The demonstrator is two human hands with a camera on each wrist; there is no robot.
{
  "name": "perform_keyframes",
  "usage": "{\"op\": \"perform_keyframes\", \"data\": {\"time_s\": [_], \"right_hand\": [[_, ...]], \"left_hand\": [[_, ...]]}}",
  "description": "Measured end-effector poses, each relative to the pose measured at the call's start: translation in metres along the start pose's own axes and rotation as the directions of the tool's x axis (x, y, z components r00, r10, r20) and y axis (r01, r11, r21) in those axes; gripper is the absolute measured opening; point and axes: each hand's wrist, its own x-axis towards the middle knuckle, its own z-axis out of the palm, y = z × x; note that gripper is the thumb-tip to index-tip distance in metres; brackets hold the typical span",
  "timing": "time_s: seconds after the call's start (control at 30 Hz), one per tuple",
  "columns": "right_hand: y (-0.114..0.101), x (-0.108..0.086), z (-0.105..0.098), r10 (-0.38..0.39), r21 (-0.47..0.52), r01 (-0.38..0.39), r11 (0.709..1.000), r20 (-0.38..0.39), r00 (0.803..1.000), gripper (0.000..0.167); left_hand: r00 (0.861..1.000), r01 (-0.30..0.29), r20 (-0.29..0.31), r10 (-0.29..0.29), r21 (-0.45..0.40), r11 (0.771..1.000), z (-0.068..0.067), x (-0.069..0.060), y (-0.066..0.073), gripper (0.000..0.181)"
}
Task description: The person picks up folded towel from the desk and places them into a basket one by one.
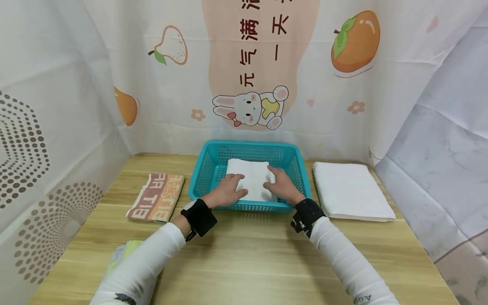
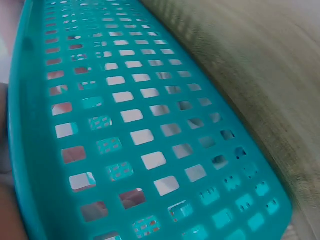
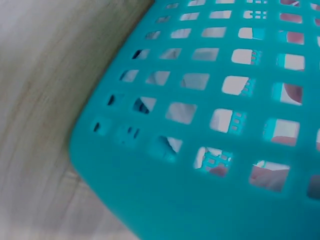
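Note:
A folded white towel (image 1: 254,178) lies inside a teal perforated plastic basket (image 1: 251,206) at the back middle of the table. My left hand (image 1: 228,190) reaches over the basket's front rim and touches the towel's left side, thumb and forefinger spread apart. On the opposite side, my right hand (image 1: 283,185) rests at the towel's right edge with its fingers extended. In both wrist views the basket wall (image 2: 140,120) fills most of the picture, and the hands are seen only in bits through its holes.
Right of the basket lies a thick folded white towel (image 1: 352,190). To its left is a folded red and orange lettered towel (image 1: 157,197). A green and grey folded cloth (image 1: 131,245) is partly hidden under the left forearm. A printed curtain (image 1: 167,110) hangs behind the wooden table (image 1: 244,262).

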Motion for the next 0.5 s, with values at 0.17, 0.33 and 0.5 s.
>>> {"op": "perform_keyframes", "data": {"time_s": [0.17, 0.33, 0.5], "right_hand": [[-0.002, -0.004, 0.002, -0.075, -0.050, 0.073, 0.996, -0.046, 0.996, 0.064], [-0.005, -0.015, 0.000, -0.148, -0.110, 0.145, 0.983, -0.027, 0.989, 0.063], [-0.012, -0.034, 0.000, -0.226, -0.188, 0.231, 0.955, 0.046, 0.973, 0.059]], "left_hand": [[0.999, -0.011, -0.034, 0.010, -0.033, 0.999, 0.007, -0.002, -0.002, 0.051], [0.996, -0.043, -0.080, 0.043, 0.001, 0.999, 0.011, -0.002, -0.004, 0.042], [0.993, -0.087, -0.084, 0.088, 0.014, 0.996, 0.010, -0.002, -0.005, 0.034]]}}
